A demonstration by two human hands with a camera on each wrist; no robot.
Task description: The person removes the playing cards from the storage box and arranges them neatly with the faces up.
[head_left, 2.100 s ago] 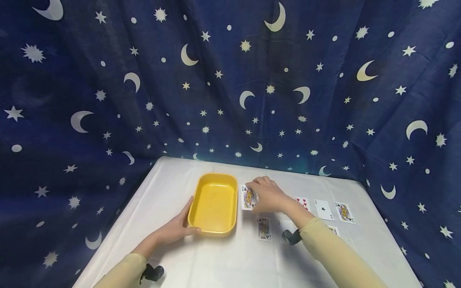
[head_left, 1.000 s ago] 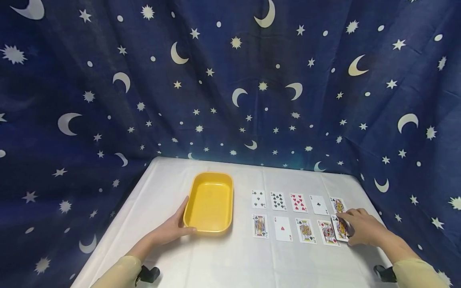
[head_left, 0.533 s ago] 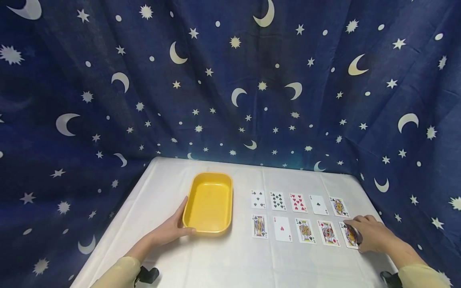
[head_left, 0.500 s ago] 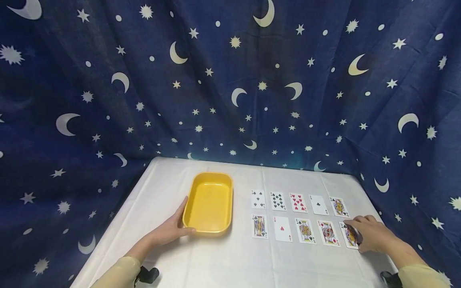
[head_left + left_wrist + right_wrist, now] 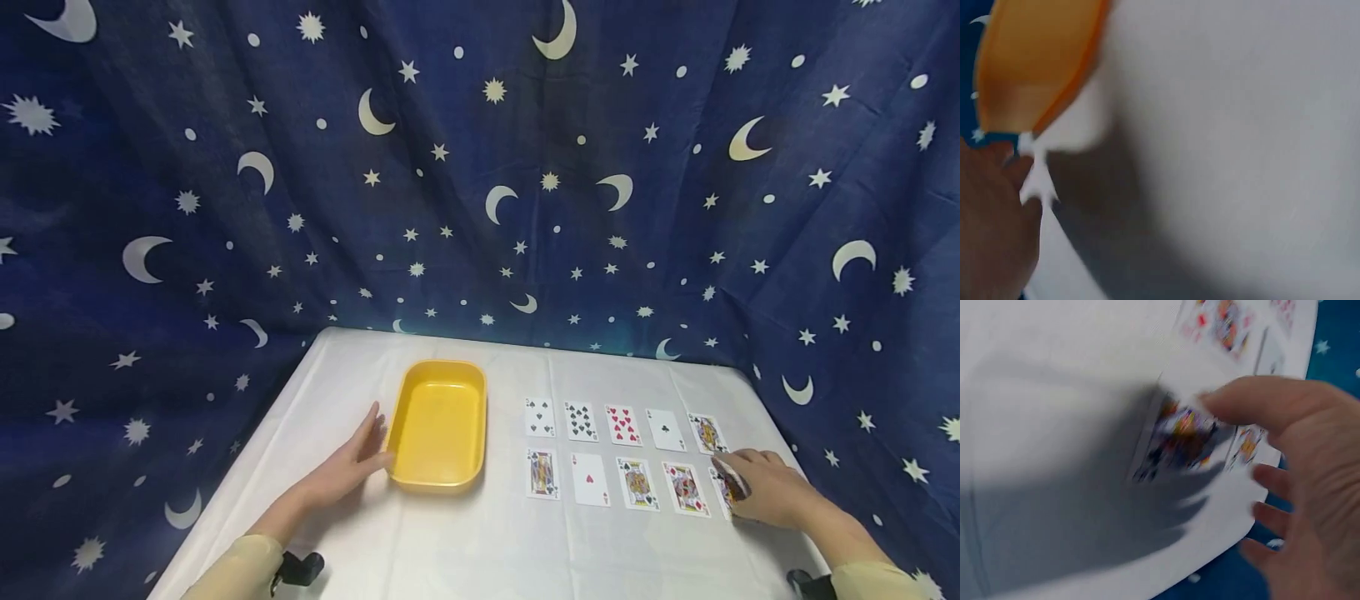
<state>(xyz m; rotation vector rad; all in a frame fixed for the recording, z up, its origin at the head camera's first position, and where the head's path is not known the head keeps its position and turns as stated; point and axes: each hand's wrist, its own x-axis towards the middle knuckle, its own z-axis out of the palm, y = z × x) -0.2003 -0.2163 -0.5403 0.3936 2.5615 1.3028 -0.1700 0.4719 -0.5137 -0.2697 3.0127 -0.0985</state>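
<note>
My left hand (image 5: 341, 475) is beside the near left corner of a yellow rectangular tray (image 5: 438, 429), fingers extended and thumb close to its rim. In the left wrist view, a gap shows between the fingers and the tray (image 5: 1035, 56). My right hand (image 5: 776, 492) hovers over a face playing card (image 5: 722, 498) at the right end of the near row, covering part of it. In the right wrist view this card (image 5: 1182, 440) lies face up on the cloth. The thumb overlaps its edge, and the other fingers are spread, pinching nothing.
Several face-up playing cards lie in two rows, including an ace of hearts (image 5: 590, 479), an ace of clubs (image 5: 664, 430) and a diamond face card (image 5: 686, 489). They lie on a white-covered table (image 5: 480, 550). A dark blue star-patterned curtain (image 5: 450, 208) rises behind.
My right hand has carried the face card from beside the tray to the near row's right end, laid it down and let go. My left hand has slipped slightly off the tray rim.
</note>
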